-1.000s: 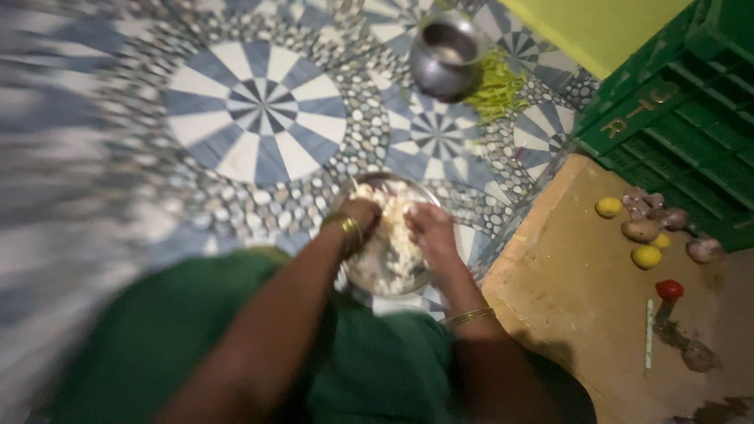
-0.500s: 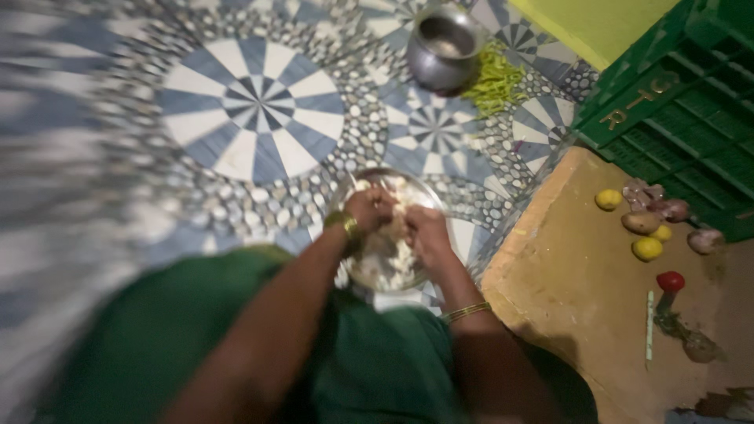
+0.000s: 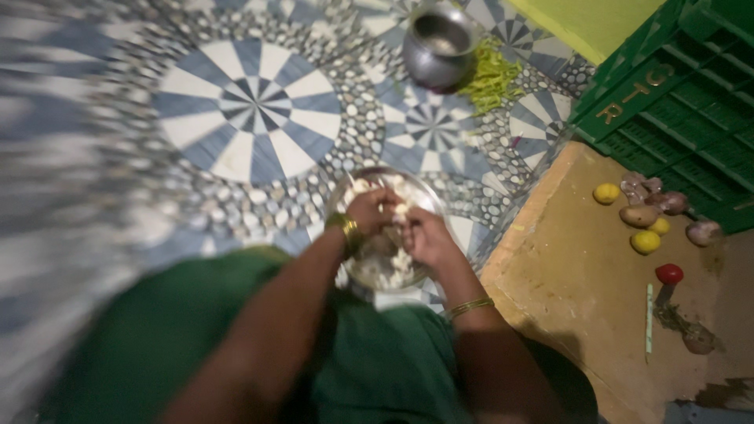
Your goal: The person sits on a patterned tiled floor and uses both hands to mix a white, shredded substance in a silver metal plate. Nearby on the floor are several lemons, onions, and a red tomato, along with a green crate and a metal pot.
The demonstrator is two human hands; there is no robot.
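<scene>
My left hand (image 3: 373,213) and my right hand (image 3: 424,235) have now come close together over the metal bowl (image 3: 428,192) on the patterned floor (image 3: 251,118), both pinching one white piece (image 3: 400,210), so the breaking continues.

Both forearms reach forward over the steel bowl (image 3: 357,271); left hand (image 3: 373,210) and right hand (image 3: 425,236) meet above it, fingers curled together.
</scene>
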